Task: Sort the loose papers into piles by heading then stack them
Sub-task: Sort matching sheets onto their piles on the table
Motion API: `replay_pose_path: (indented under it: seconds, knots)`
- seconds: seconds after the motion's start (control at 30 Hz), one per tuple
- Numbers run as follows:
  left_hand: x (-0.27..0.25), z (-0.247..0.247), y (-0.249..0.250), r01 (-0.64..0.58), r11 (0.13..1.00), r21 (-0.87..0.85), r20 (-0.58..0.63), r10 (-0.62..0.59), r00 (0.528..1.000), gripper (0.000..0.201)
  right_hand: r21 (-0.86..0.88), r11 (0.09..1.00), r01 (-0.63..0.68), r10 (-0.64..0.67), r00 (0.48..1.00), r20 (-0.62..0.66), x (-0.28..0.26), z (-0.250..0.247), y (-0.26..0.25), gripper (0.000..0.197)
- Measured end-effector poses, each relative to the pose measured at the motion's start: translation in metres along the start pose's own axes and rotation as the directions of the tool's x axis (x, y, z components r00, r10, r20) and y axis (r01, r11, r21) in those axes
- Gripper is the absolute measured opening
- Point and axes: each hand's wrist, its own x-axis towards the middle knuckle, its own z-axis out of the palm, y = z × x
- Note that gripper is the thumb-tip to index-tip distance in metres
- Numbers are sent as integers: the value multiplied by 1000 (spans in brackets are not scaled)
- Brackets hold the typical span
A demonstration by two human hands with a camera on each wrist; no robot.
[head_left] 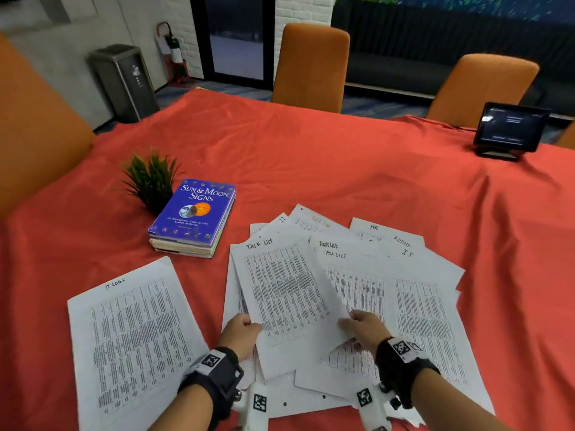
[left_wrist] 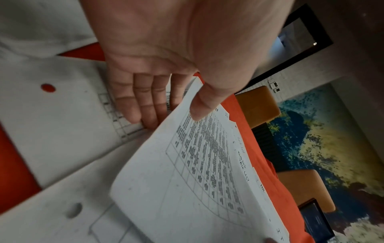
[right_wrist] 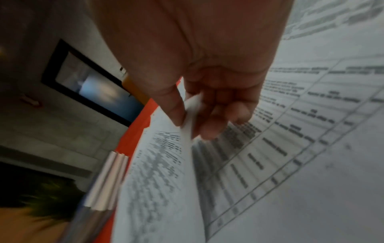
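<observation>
A sheet headed "Task list" (head_left: 286, 293) is lifted a little off a fanned heap of loose papers (head_left: 413, 303) near the front of the table. My left hand (head_left: 241, 332) pinches its left edge, thumb on top and fingers underneath (left_wrist: 143, 106). My right hand (head_left: 361, 326) pinches its right edge between thumb and fingers (right_wrist: 209, 125). The heap shows headings "Task list", "HR", "ADMIN" and "IT". One sheet headed "IT LOGS" (head_left: 133, 337) lies alone at the front left.
An orange-red cloth (head_left: 342, 169) covers the table. A blue book on a small stack (head_left: 194, 214) and a small green plant (head_left: 149, 178) stand behind the IT LOGS sheet. A tablet on a stand (head_left: 510, 129) sits far right. Orange chairs (head_left: 311, 66) line the far edge.
</observation>
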Motion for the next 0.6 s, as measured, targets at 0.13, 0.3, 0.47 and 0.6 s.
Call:
replay_pose_path:
  seconds: [0.13, 0.3, 0.47, 0.6]
  knots:
    - [2, -11, 2, -78, 997, 25, -59, 79, 995, 16, 232, 973, 12, -74, 962, 261, -32, 7, 5, 18]
    - [7, -18, -7, -48, 999, -19, -22, 48, 999, 21, -40, 999, -19, 33, 931, 364, -42, 3, 17, 7]
    - [4, -20, -18, -66, 997, -38, -1, 66, 998, 34, -111, 985, -132, 89, 940, -329, -22, -31, 42, 54]
    - [-3, -19, -26, -51, 998, -33, -18, 50, 999, 35, -95, 948, -303, 231, 862, -451, -14, -50, 50, 83]
